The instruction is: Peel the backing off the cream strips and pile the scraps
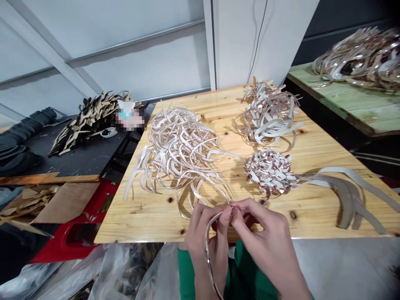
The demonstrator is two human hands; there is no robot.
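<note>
Just past the table's near edge, my left hand (200, 233) is closed on a narrow, shiny rose-gold strip (208, 258), which curves down over the back of the hand. My right hand (268, 233) meets it at the strip's upper end, thumb and forefinger pinched together there; the fingertips cover that end. Beyond my hands spreads a loose heap of similar curled strips (181, 141), pale on one side and shiny on the other. A dense pile of short cut pieces (270, 171) lies ahead of my right hand.
Another tangle of strips (271, 112) sits at the table's far right. Wide grey-beige bands (350, 196) lie at the right. A dark side table (84, 162) holds black-and-tan pieces (96, 114). More strips (362, 58) rest on a green-topped table. A red stool (75, 237) stands left.
</note>
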